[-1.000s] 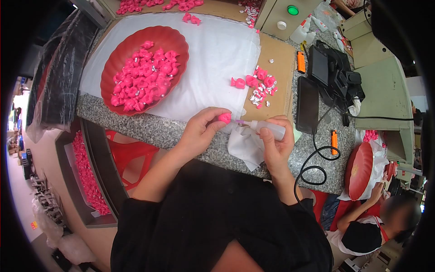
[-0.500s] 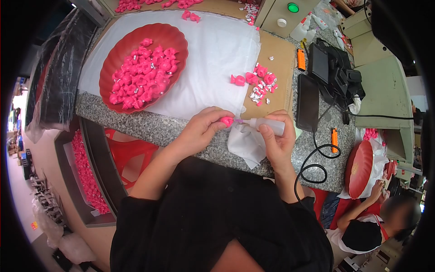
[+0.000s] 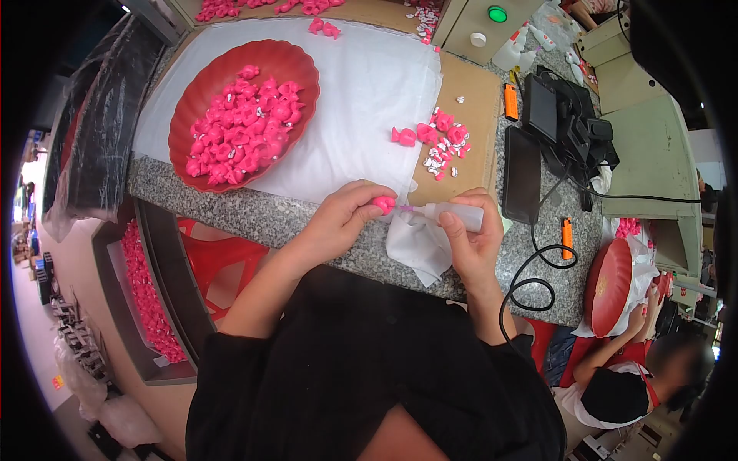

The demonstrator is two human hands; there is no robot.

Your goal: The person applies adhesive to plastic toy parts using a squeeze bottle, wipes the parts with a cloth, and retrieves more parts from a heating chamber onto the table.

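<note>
My left hand (image 3: 344, 217) pinches a small pink plastic piece (image 3: 383, 204) above the front edge of the counter. In my right hand (image 3: 476, 237) lies a translucent squeeze bottle (image 3: 459, 216), held sideways with its thin purplish nozzle pointing at the piece. Whether the tip touches the piece I cannot tell. Beneath the nozzle, a white cloth (image 3: 420, 247) drapes over the counter edge. Several pink pieces and small white parts (image 3: 440, 158) are scattered on the cardboard beyond my hands. A red scalloped bowl (image 3: 178, 115) heaped with pink pieces stands to the left.
White sheeting (image 3: 361, 84) covers part of the granite counter (image 3: 307, 211). To the right are a black phone (image 3: 521, 174), a looped black cable (image 3: 538, 305) and orange lighters (image 3: 510, 101). A drawer of pink pieces (image 3: 146, 284) sits lower left. A co-worker (image 3: 615, 396) is at lower right.
The bottle's nozzle has drawn slightly back to the right from the pink piece. My left hand stays nearly still. At lower right, the co-worker's arms have shifted.
</note>
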